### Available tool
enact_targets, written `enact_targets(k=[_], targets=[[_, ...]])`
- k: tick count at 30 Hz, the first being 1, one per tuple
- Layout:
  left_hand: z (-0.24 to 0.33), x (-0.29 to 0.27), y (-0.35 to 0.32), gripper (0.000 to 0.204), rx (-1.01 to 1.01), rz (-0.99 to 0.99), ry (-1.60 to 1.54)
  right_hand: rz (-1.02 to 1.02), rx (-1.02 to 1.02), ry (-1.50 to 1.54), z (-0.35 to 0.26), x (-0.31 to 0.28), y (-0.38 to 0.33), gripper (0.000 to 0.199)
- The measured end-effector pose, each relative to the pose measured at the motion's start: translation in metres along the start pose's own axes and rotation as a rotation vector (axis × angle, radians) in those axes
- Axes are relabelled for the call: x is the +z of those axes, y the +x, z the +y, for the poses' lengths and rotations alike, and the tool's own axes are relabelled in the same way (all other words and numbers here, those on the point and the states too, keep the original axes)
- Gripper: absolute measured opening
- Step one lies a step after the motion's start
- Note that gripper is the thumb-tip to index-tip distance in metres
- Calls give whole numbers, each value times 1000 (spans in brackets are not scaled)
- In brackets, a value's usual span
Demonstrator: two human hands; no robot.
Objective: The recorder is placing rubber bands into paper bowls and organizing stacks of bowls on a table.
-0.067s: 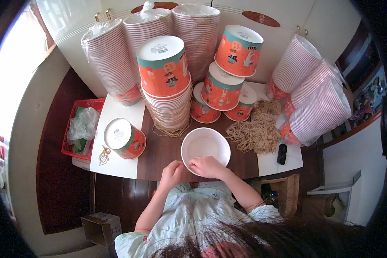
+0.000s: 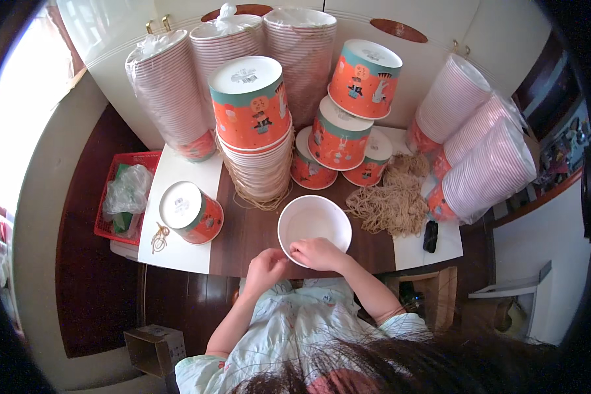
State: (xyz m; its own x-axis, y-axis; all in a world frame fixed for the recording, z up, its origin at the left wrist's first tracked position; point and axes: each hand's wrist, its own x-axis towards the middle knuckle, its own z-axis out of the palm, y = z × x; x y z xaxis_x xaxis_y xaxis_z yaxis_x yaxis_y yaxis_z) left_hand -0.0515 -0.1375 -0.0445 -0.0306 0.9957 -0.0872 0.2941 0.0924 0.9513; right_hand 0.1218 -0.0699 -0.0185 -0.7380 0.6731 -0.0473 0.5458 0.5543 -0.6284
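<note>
An orange-sided paper tub's kind stands in front of me as a white paper tub [image 2: 316,222], its open mouth facing up at the table's near edge. My right hand [image 2: 318,254] reaches over its near rim, fingers curled together just inside the left part. Close beside it, my left hand [image 2: 267,268] is closed at the outside of the same rim, fingertips almost meeting the right ones. Whatever is pinched between the fingers is too small or hidden to make out. Left of them an upside-down orange and green paper tub [image 2: 207,220] sits near a small loop of tan cord [image 2: 159,238].
A tall nested stack of tubs [image 2: 253,164], wrapped round with loose cords, rises behind. Upside-down tubs [image 2: 340,141] are piled to its right, beside a heap of tan cord [image 2: 394,203]. Plastic-wrapped tub stacks [image 2: 482,171] lean at right; a black object [image 2: 430,236] and red basket [image 2: 148,159] flank the table.
My left hand has shifted slightly right and its fingers look more curled. The right hand stays almost in place at the rim.
</note>
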Motion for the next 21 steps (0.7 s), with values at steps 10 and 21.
enact_targets(k=[10,21], targets=[[13,15,-4,14,125,70,243,-17,-33,32,7,-8,6,17],[8,-29,-3,6,126,-202,-731,-195,46,262,10,-35,-3,23]])
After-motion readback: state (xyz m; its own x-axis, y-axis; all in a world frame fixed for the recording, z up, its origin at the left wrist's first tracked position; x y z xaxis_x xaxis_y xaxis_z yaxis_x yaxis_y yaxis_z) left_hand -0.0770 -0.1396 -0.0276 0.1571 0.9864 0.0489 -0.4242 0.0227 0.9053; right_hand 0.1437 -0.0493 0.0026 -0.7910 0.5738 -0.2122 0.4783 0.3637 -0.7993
